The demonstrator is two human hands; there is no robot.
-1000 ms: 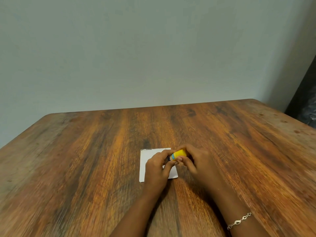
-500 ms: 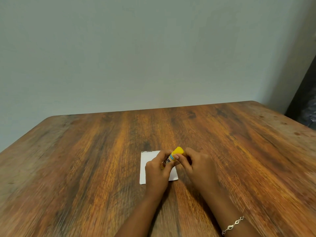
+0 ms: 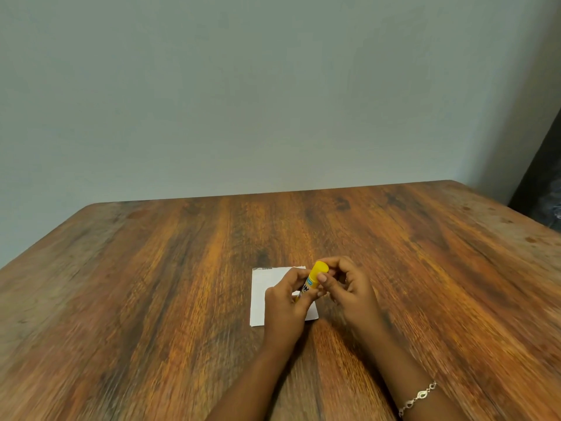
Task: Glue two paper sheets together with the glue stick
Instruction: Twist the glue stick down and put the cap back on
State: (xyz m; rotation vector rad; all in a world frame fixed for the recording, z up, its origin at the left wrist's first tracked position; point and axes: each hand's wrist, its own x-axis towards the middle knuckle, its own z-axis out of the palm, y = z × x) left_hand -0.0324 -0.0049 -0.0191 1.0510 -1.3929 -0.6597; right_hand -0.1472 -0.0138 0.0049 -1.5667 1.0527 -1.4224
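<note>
Lower centre: left hand [image 3: 283,305] grips yellow cylindrical glue stick [image 3: 314,278], right hand [image 3: 349,291] pinches its cap [image 3: 321,267], above white paper [image 3: 263,288]; gluing apparently not begun.

A wooden table [image 3: 145,284] with streaked orange-brown grain spreads beneath and all around the left hand [image 3: 283,305] and the right hand [image 3: 349,293], and its far edge lies well beyond them. Behind that edge rises a plain, pale grey-green wall [image 3: 273,86]. Far to the right of the right hand, past the table's corner, stands something dark [image 3: 543,177], too blurred to identify. A silver chain bracelet [image 3: 417,401] circles the wrist behind the right hand.
</note>
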